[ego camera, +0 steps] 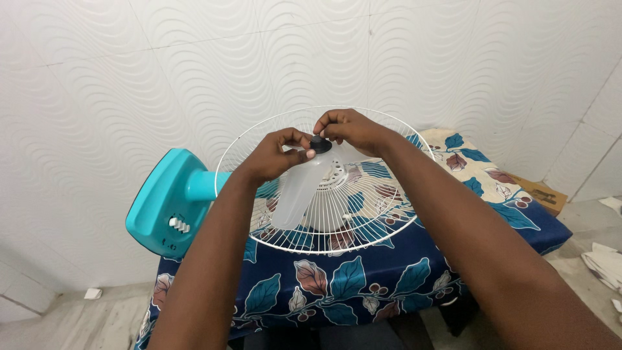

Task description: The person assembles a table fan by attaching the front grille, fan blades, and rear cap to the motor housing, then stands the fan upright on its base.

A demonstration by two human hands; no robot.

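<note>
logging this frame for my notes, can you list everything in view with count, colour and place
black cap: one, black, at the fan hub, under both hands
fan blade: one seen, clear white, inside the guard
wire guard: one, white, lying flat on the table
fan base: one, teal, left of the guard
cloth: one, dark blue with leaf print, over the table
cardboard box: one, brown, floor at right
paper scraps: a few, white, floor at far right
left hand: fingertips on the cap
right hand: fingertips pinching the cap
</note>
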